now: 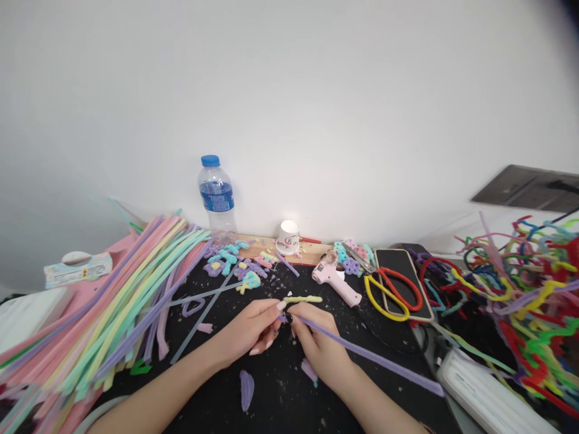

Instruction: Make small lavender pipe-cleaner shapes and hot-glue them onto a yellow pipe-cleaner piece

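Black, speckled work surface [199,410]. Nearer than the cup: one long, fuzzy purple stem [371,352], pinched in fingertips of left hand [257,325] and right hand [319,340]. Right of it: one smooth pink glue gun [337,283]. Landmark: one printed paper cup [288,237], contents indiscernible. Left: one blue-capped clear plastic bottle [217,196].

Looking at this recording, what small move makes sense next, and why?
Probably a small bend in the purple stem beside the fingertips, the right hand guiding it while the left hand steadies the end. The fingertips of both hands meet around that end, while the long free length past the right hand looks nearly straight.
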### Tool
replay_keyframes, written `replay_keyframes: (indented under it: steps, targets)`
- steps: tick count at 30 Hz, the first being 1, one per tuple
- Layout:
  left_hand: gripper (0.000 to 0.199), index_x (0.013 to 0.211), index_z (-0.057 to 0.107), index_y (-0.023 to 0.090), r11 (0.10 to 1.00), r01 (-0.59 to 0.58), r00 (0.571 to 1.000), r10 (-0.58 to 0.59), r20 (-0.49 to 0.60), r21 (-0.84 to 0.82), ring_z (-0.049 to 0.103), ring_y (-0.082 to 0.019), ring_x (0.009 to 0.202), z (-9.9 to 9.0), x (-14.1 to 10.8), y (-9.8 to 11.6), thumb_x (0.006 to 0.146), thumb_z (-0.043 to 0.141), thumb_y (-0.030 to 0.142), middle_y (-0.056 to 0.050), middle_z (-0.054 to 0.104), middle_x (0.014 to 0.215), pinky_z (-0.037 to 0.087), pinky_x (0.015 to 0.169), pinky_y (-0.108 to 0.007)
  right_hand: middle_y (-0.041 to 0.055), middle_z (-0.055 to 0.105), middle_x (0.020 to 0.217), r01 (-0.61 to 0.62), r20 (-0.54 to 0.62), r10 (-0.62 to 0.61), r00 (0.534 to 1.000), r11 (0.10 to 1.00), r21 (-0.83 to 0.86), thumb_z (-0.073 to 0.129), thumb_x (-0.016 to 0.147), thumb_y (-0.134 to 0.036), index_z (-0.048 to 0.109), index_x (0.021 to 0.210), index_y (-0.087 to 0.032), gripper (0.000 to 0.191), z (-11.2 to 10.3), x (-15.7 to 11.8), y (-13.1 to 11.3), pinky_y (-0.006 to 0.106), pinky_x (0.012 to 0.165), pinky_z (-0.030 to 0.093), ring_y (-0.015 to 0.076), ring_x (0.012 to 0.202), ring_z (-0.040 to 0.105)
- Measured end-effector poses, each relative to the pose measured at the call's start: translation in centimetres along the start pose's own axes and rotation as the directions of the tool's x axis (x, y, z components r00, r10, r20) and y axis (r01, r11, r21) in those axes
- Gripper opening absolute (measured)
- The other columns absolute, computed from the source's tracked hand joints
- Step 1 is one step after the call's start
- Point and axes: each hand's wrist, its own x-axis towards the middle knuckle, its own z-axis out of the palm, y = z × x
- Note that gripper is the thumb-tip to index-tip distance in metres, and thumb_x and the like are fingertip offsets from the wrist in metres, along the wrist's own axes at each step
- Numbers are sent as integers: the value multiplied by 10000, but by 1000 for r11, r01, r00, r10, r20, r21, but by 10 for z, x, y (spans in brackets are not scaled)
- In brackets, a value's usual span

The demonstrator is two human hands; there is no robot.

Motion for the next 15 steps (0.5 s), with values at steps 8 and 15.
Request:
replay_keyframes:
  steps: [8,15]
  targets:
    - [377,637,418,168,1000,12,999,-13,41,26,267,-16,279,-1,0,2,841,467,480,79,429,422,171,297,-138,45,587,765,25,16,-24,1000,998,-56,367,912,-160,612,892,-184,247,-2,-1,-4,255,652,432,153,697,540]
    - [353,616,411,174,995,7,1000,-7,-5,102,256,-18,294,0,-1,1,835,478,442,83,418,436,163,301,-138,36,578,756,70,13,-69,998,988,-137,383,899,-154,583,890,-184,202,0,-3,0,247,637,419,147,691,532]
